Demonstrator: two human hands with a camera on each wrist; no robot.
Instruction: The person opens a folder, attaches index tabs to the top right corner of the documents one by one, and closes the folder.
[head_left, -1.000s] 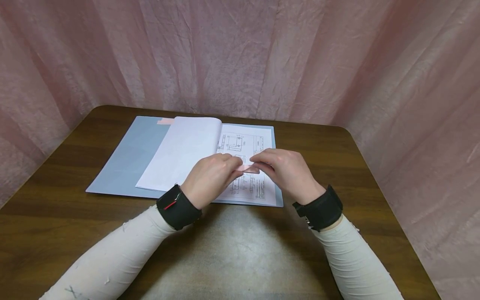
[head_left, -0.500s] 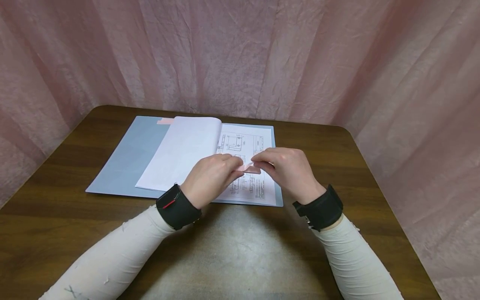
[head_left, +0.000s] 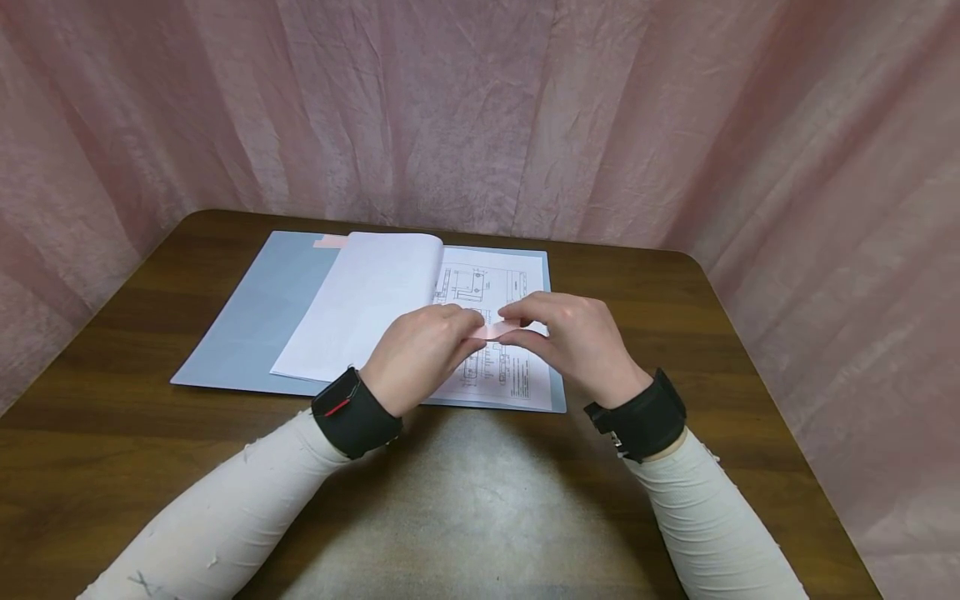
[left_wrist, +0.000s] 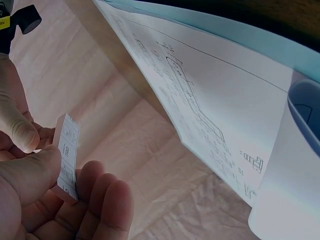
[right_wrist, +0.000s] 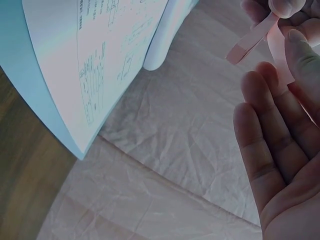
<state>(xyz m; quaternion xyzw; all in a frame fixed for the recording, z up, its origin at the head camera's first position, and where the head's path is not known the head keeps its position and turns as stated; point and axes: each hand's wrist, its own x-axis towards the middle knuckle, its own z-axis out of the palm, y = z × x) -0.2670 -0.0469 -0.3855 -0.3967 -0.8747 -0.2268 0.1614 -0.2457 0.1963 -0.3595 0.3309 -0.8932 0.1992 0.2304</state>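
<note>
In the head view, a pink sticky note pad (head_left: 492,331) spans the space between both hands, over a page of technical drawings (head_left: 491,287). My left hand (head_left: 423,354) pinches one end between thumb and fingers. Black print shows on the underside of the pad (left_wrist: 68,157) in the left wrist view. At the other end, my right hand (head_left: 577,346) has thumb and index finger around a pink note. The right wrist view shows that note (right_wrist: 279,52) standing away from the pad beside the right thumb (right_wrist: 303,55), with the other right fingers extended.
A blue-grey folder (head_left: 255,308) lies spread on the brown wooden table (head_left: 637,283). White sheets (head_left: 375,292) are turned over to its left side, curving up at the fold. A pink tab (head_left: 330,242) shows at the folder's top edge. Pink curtain (head_left: 480,108) hangs behind.
The lifted pink note and the pad's lower layer showed separately before; now they look like one band between the hands. The right thumb and index finger have spread a little; the left hand stays put.
</note>
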